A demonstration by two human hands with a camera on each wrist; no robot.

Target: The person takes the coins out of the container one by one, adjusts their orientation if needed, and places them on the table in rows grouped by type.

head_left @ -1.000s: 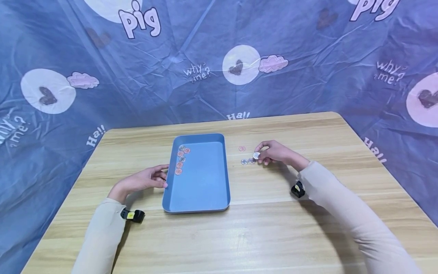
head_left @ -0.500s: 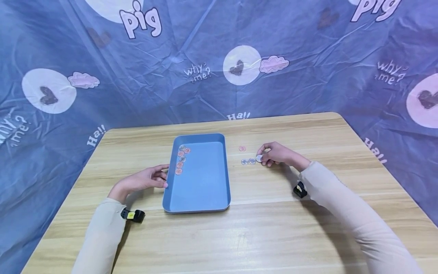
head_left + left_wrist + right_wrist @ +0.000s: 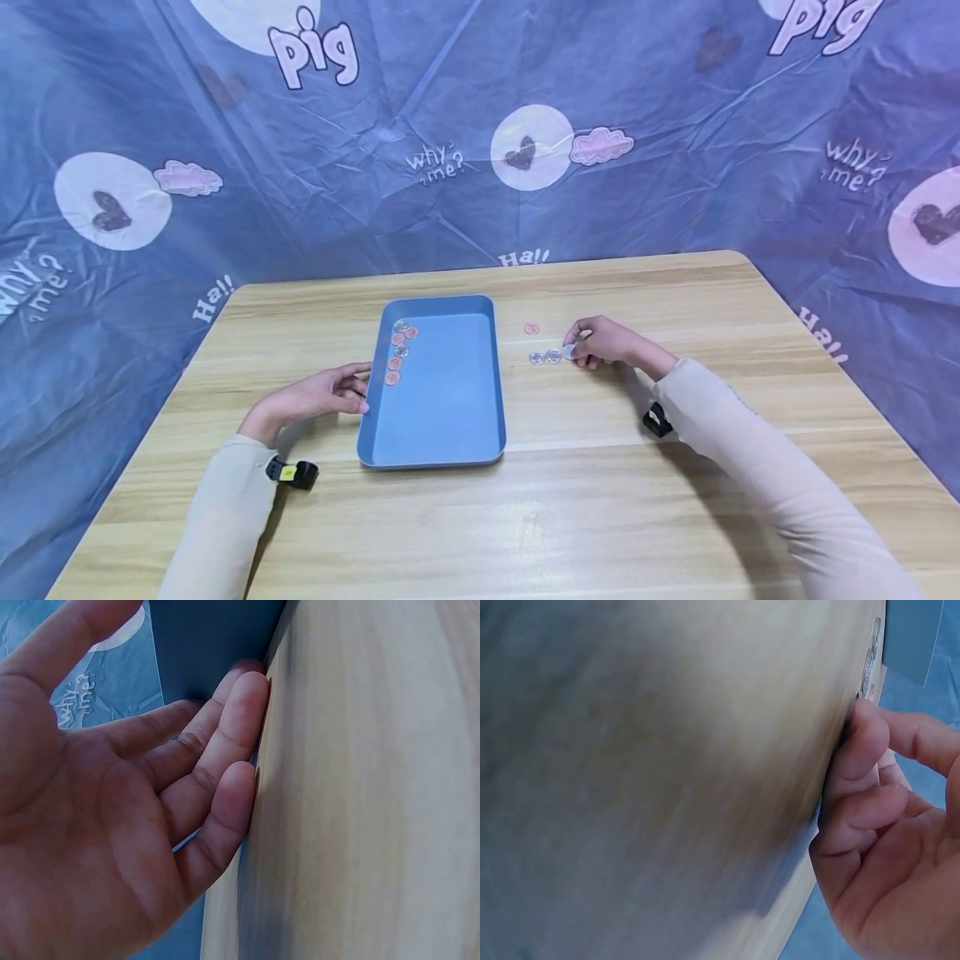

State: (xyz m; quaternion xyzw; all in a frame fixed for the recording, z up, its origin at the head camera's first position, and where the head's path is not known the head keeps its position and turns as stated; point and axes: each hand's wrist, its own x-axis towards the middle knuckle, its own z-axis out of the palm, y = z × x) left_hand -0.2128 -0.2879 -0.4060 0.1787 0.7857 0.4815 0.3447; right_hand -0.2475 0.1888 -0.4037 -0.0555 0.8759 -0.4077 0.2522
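Note:
My right hand (image 3: pixel 603 340) pinches a silver coin (image 3: pixel 568 352) between thumb and fingertips, low at the tabletop. That coin is at the right end of a short row with two other silver coins (image 3: pixel 553 356) lying flat. Just behind the row lies a copper-coloured coin (image 3: pixel 531 329). My left hand (image 3: pixel 322 392) is at the left side of a blue rectangular tray (image 3: pixel 442 408), its thumb by the rim. In the left wrist view the fingers (image 3: pixel 244 709) are loosely bent, resting on the table against the tray wall (image 3: pixel 214 645). The right wrist view hides the pinched coin behind the fingers.
Several silver and copper-coloured coins (image 3: pixel 394 363) lie along the tray's left inner side. All stands on a light wooden table (image 3: pixel 450 533) with a blue printed cloth (image 3: pixel 360 200) hanging behind. Each wrist wears a black band (image 3: pixel 300 475).
My right hand has moved slightly right and down with the silver coin, bringing it from over the row to the row's right end. My left hand and the tray stay put.

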